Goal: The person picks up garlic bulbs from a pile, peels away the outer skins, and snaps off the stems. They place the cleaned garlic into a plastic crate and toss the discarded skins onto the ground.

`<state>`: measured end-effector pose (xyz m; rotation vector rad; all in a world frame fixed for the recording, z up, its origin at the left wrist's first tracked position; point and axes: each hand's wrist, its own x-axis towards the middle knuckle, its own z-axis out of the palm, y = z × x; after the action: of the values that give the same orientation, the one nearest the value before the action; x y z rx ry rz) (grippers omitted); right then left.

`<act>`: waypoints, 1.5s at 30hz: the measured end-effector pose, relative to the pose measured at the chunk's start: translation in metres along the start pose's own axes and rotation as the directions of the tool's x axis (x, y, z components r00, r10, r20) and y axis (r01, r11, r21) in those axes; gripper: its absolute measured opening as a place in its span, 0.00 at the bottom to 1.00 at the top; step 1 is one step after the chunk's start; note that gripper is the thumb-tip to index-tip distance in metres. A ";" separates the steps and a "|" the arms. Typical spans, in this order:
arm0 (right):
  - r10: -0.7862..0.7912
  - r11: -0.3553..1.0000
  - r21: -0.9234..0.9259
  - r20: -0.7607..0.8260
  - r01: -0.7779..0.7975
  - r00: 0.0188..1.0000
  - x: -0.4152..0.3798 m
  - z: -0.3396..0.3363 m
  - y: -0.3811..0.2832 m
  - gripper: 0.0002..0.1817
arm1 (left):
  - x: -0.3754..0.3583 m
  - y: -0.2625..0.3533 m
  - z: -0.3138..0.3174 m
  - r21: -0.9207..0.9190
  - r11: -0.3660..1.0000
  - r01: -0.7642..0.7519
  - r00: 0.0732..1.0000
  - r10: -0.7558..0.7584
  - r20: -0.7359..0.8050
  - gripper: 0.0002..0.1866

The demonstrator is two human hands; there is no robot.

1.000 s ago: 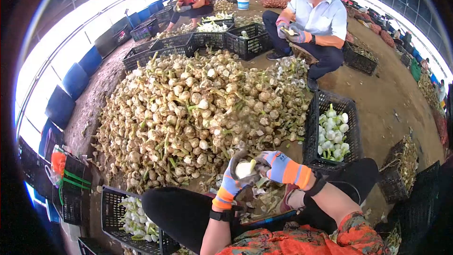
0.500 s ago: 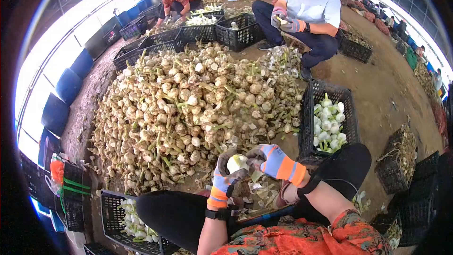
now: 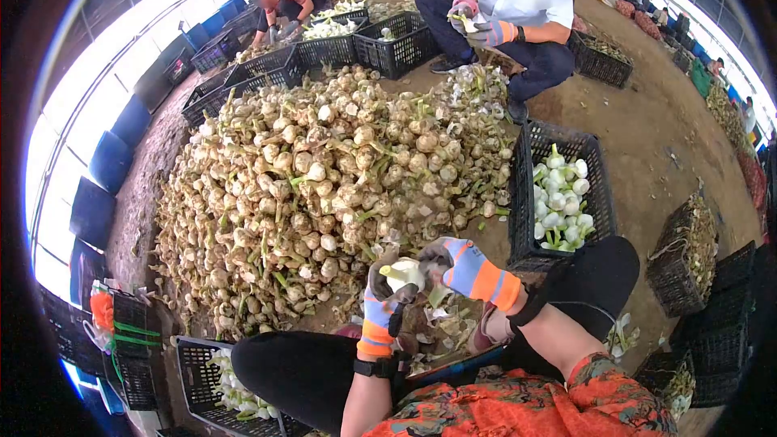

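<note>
A peeled-looking white garlic bulb [image 3: 402,274] with a short green stem pointing left rests in my left hand [image 3: 386,298], whose gloved fingers are wrapped round it. My right hand [image 3: 468,272], in a matching grey, blue and orange glove, has its fingers closed against the bulb's right side. Its fingertips are partly hidden, so any skin pinched there is hard to make out. Just beyond both hands lies a large heap of unpeeled garlic [image 3: 324,186]. Loose garlic skins [image 3: 445,325] litter the ground beneath my hands.
Cleaned white bulbs fill part of a black crate [image 3: 522,194] at right; another crate [image 3: 194,372] stands by my left knee. A gloved co-worker [image 3: 518,12] sits across the heap, another person [image 3: 283,0] crouches far left. More crates [image 3: 396,47] line the heap's back.
The bulb has turned in my left hand, so its green stem now points left. My right hand stays at its side. The whole view has shifted slightly.
</note>
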<state>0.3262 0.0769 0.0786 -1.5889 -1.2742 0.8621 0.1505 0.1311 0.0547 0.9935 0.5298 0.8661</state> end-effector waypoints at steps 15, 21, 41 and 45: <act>-0.136 0.829 -0.512 0.206 0.225 0.969 -0.007 -0.015 -0.043 0.24 | -0.002 -0.009 0.005 0.123 0.992 -0.014 1.000 0.015 -0.006 0.34; -0.133 0.935 -0.337 -0.040 0.112 0.990 -0.004 0.005 -0.007 0.23 | 0.001 -0.011 -0.001 0.137 0.981 -0.140 0.987 0.149 -0.054 0.26; -0.140 0.941 -0.335 -0.515 -0.048 0.845 0.008 -0.008 0.039 0.08 | -0.004 -0.012 -0.029 -0.026 0.973 -0.228 0.936 0.212 -0.281 0.16; 0.029 0.933 -0.331 -0.333 -0.145 0.943 0.004 -0.012 0.056 0.11 | -0.007 0.016 0.001 -0.226 0.947 -0.227 0.910 0.124 -0.397 0.18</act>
<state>0.3579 0.0747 0.0306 -1.9897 -1.1674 0.4101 0.1415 0.1295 0.0698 0.6312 0.6346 1.2723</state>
